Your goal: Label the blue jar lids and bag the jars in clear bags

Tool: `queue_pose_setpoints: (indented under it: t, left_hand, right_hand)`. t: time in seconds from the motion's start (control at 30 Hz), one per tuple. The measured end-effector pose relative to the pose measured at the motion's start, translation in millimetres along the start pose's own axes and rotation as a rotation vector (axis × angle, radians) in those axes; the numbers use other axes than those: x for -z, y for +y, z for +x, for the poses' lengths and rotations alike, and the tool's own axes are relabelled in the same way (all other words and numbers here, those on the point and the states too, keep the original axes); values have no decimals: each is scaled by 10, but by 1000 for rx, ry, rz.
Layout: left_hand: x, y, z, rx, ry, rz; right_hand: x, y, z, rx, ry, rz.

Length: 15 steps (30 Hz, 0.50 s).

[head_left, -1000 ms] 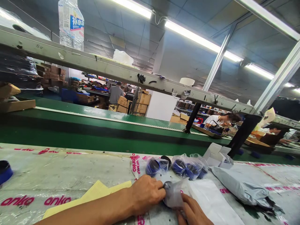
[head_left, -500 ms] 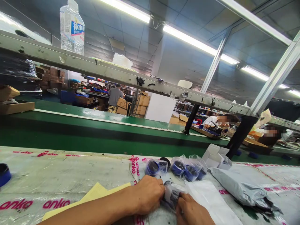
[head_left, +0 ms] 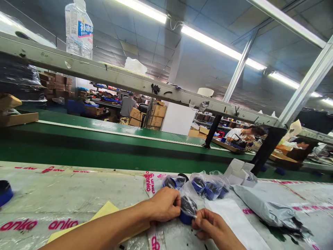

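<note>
A round blue-and-black part in a clear plastic bag (head_left: 188, 207) stands on the wrapped bench between my hands. My left hand (head_left: 166, 205) is closed at the bag's left side, its fingertips curled out of sight. On the right, my right hand (head_left: 212, 225) pinches the film low on the bag with thumb and forefinger. Just behind are more bagged blue parts (head_left: 212, 189), with another bagged pair (head_left: 173, 181) beyond my left hand. Yellow paper (head_left: 108, 209) lies partly under my left forearm, and a white sheet (head_left: 234, 222) lies beside my right hand.
A grey plastic mailer bag (head_left: 267, 205) and an open white box (head_left: 238, 172) sit to the right. One blue ring (head_left: 5, 192) is at the far left. Behind the bench runs a green conveyor (head_left: 104, 146), below a metal shelf with a water bottle (head_left: 79, 29). People work farther back.
The bagged part has turned and now shows its blue side and round top, with the film rising above it. My right hand has shifted its fingers to a pinch; my left hand has moved slightly up.
</note>
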<state>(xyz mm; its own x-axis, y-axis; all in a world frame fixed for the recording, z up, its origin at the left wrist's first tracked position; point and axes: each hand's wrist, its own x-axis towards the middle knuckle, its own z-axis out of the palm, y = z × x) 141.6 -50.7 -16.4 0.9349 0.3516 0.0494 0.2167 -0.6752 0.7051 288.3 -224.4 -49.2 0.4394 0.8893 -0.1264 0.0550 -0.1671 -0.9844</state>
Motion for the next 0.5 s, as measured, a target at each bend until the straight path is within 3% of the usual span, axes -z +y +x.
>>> queue_pose_setpoints:
  t: [0.27,0.5]
  left_hand:
    - [-13,136,26,123,-64,-226]
    - [15,244,-62,52,151,-81]
  right_hand:
    - [-4,-338,-94,-9,165,334]
    - [-71,-308,3,-2,233,422]
